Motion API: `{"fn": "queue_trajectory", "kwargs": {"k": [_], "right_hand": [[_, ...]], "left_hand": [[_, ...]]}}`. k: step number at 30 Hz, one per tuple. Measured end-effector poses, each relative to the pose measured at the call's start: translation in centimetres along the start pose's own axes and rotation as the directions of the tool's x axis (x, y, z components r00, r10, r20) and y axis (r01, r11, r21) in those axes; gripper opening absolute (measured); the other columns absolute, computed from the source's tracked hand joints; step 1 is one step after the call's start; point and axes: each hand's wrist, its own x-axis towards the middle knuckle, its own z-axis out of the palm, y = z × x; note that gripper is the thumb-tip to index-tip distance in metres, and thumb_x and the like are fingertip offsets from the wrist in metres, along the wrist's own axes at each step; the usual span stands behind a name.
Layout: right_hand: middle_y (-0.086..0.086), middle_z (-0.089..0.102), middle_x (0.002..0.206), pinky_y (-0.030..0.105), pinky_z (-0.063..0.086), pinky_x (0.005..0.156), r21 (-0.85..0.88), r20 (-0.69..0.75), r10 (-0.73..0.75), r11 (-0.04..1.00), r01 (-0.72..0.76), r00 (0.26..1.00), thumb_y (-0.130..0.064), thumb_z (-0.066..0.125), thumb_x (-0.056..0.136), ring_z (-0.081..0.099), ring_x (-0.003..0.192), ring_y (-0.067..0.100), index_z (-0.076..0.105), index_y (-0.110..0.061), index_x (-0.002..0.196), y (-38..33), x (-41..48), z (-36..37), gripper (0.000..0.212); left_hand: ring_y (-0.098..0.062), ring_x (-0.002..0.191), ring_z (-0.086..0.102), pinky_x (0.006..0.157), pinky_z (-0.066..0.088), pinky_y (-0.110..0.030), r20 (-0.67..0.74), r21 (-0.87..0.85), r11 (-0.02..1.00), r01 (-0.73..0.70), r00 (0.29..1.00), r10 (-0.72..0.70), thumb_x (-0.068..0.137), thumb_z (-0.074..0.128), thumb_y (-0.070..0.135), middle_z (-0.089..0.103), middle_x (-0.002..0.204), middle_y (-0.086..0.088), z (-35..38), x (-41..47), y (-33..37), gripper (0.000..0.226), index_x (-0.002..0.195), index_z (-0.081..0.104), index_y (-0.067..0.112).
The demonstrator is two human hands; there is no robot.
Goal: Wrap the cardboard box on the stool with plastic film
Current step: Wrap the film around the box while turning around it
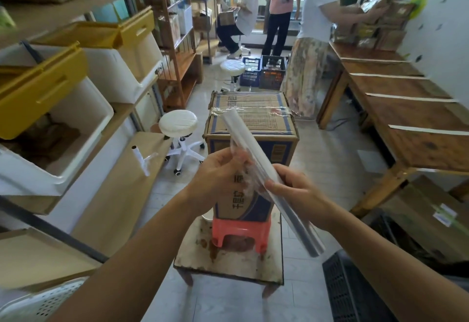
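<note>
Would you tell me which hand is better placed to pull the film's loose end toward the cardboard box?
The left hand. Its fingers pinch the crinkled loose film beside the roll, while the right hand grips the roll itself. The cardboard box stands just beyond both.

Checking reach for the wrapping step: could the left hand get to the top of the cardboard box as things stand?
Probably yes. The left hand hovers just in front of the cardboard box, with only the film roll between them.
</note>
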Motion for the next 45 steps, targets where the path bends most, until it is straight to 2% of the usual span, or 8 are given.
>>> {"fn": "queue_trajectory", "kwargs": {"k": [6, 11, 16, 19, 24, 34, 38, 45], "right_hand": [[0.010, 0.067, 0.101, 0.031, 0.056, 0.077, 0.180, 0.000, 0.009, 0.984, -0.009, 1.000, -0.036, 0.055, 0.091, 0.067, 0.091, 0.023, 0.064, -0.014, 0.118, -0.3, 0.3, -0.7, 0.036], [0.023, 0.063, 0.096, 0.038, 0.055, 0.075, 0.258, -0.014, -0.007, 0.966, 0.010, 1.000, -0.035, 0.056, 0.094, 0.063, 0.086, 0.028, 0.063, -0.006, 0.116, -0.7, 1.1, -1.1, 0.038], [0.012, 0.064, 0.095, 0.035, 0.057, 0.071, 0.330, -0.022, 0.053, 0.943, -0.043, 0.998, -0.043, 0.052, 0.099, 0.066, 0.083, 0.023, 0.059, -0.016, 0.124, -0.7, 1.2, -1.9, 0.038], [0.012, 0.066, 0.100, 0.035, 0.058, 0.071, 0.414, -0.006, 0.079, 0.907, -0.069, 0.997, -0.044, 0.049, 0.097, 0.069, 0.084, 0.022, 0.057, -0.015, 0.127, -0.8, 1.2, -2.2, 0.042], [0.017, 0.063, 0.121, 0.051, 0.056, 0.093, 0.334, -0.061, 0.035, 0.942, -0.013, 0.998, -0.038, 0.051, 0.095, 0.064, 0.112, 0.035, 0.049, -0.023, 0.137, -0.7, 1.9, -2.3, 0.045], [0.016, 0.065, 0.108, 0.034, 0.057, 0.079, 0.286, -0.128, -0.028, 0.956, 0.064, 0.991, -0.023, 0.059, 0.098, 0.067, 0.097, 0.029, 0.049, -0.009, 0.130, -0.5, 2.2, -1.8, 0.036], [0.010, 0.065, 0.102, 0.032, 0.056, 0.078, 0.178, -0.204, -0.057, 0.980, 0.094, 0.977, -0.016, 0.058, 0.100, 0.067, 0.091, 0.021, 0.052, -0.016, 0.121, -0.3, 2.1, -1.5, 0.022], [0.008, 0.066, 0.101, 0.039, 0.060, 0.077, -0.019, -0.384, -0.103, 0.994, 0.104, 0.918, -0.026, 0.071, 0.090, 0.071, 0.088, 0.018, 0.046, -0.023, 0.118, 0.9, 2.6, -0.4, 0.038]], "left_hand": [[-0.030, 0.108, 0.069, 0.093, 0.058, -0.039, 0.241, 0.120, 0.988, 0.099, 0.962, -0.126, 0.088, 0.070, -0.001, 0.069, 0.115, -0.019, 0.6, 0.0, -1.9, 0.040, 0.123, 0.052, -0.003], [-0.031, 0.108, 0.070, 0.100, 0.053, -0.047, 0.260, 0.272, 0.955, 0.123, 0.946, -0.195, 0.087, 0.077, 0.017, 0.073, 0.112, -0.016, 2.2, 0.3, -3.6, 0.031, 0.115, 0.070, 0.005], [0.001, 0.066, 0.065, 0.065, 0.049, -0.013, 0.160, 0.155, 0.986, 0.065, 0.983, -0.090, 0.095, 0.061, 0.004, 0.071, 0.071, 0.009, 2.5, 0.1, -3.8, 0.012, 0.091, 0.068, -0.005], [-0.003, 0.063, 0.057, 0.061, 0.046, -0.016, 0.117, 0.020, 0.995, 0.093, 0.989, -0.095, 0.102, 0.050, 0.008, 0.064, 0.068, 0.014, 3.0, -0.3, -4.3, 0.038, 0.074, 0.067, 0.026], [-0.031, 0.104, 0.068, 0.093, 0.057, -0.043, 0.114, -0.078, 0.995, 0.055, 0.992, -0.046, 0.101, 0.055, 0.019, 0.068, 0.110, -0.017, 3.5, -0.4, -5.0, 0.021, 0.111, 0.064, 0.003], [-0.036, 0.090, 0.071, 0.082, 0.059, -0.037, 0.062, -0.008, 0.997, -0.079, 0.995, 0.079, 0.096, 0.060, 0.005, 0.070, 0.094, -0.024, 3.3, -0.3, -4.7, 0.017, 0.100, 0.062, -0.011], [-0.004, 0.073, 0.067, 0.071, 0.054, -0.020, 0.010, 0.033, 0.992, -0.120, 0.993, 0.120, 0.099, 0.049, -0.001, 0.069, 0.075, 0.010, 3.8, -1.1, -4.0, 0.021, 0.087, 0.058, 0.013], [-0.017, 0.063, 0.057, 0.064, 0.053, -0.029, -0.117, 0.000, 0.997, -0.081, 0.990, 0.080, 0.104, 0.041, 0.002, 0.056, 0.067, -0.003, 3.7, -1.1, -5.0, 0.022, 0.083, 0.043, 0.009]]}}
